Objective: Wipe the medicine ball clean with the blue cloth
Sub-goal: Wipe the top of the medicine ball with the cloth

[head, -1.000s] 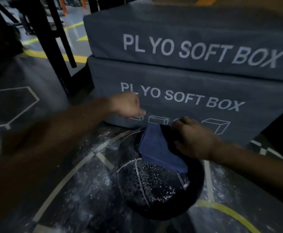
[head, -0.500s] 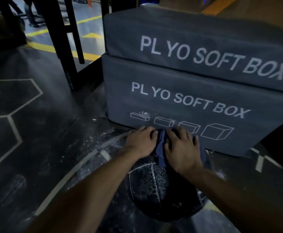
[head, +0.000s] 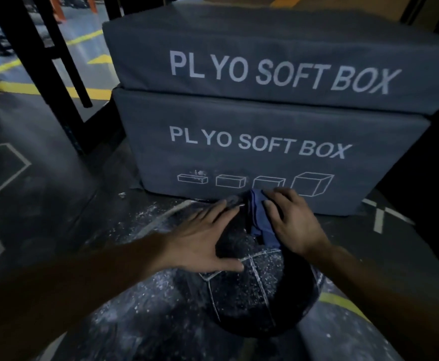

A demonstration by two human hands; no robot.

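Observation:
A black medicine ball [head: 252, 295] with white seams and white powder specks sits on the dark floor in front of me. My left hand [head: 202, 241] lies flat on its upper left side, fingers spread and straight. The blue cloth [head: 258, 217] is bunched on the ball's top far side. My right hand [head: 294, 220] presses down on the cloth with its fingers over it, and much of the cloth is hidden beneath that hand.
Two stacked grey plyo soft boxes [head: 260, 142] stand just behind the ball. A black metal rack frame [head: 43, 61] rises at the left. White powder [head: 140, 290] is scattered on the floor around the ball. A dark object [head: 434, 204] stands at the right.
My left hand came down from the air to the cloth, then slid off it and spread flat on the ball's left side. My right hand stays on the cloth at the ball's top.

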